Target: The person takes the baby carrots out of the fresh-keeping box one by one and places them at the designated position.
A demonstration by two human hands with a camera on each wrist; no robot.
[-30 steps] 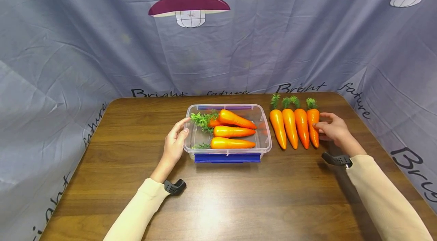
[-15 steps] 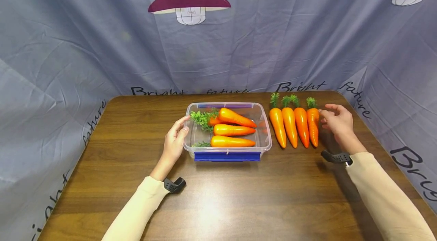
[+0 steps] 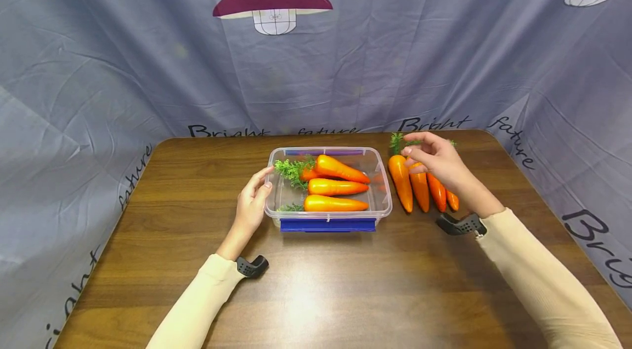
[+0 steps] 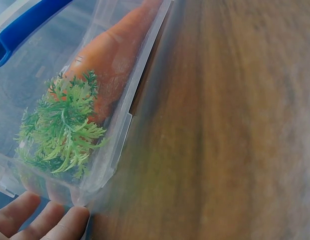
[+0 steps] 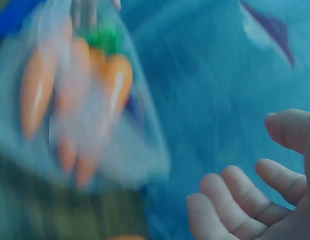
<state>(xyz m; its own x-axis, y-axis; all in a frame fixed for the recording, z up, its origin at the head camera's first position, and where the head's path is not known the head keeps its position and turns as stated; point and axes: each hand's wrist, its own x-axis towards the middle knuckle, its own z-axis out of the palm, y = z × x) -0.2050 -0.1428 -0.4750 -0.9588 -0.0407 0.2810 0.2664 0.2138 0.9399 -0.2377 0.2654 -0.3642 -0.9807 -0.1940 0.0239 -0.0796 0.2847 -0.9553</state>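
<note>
The left hand (image 3: 250,206), fingers extended, touches the left end of a clear, blue-latched rectangular plastic box (image 3: 328,216). Right of it, four orange tapered carrots (image 3: 401,184) lie tips toward the person, under the empty right hand (image 3: 436,162) (the nearer one), its thumb and fingertips apart.

Orng carrots (image 3: 338,187) in/by clr box (image 3: 328,224)

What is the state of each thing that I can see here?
Box: upright, open on top
Blue clip: hanging down
Carrots in the box: lying on their sides
Loose carrots: lying in a row, partly hidden
Left hand: touching the box
Right hand: empty, thumb apart from fingers
</note>
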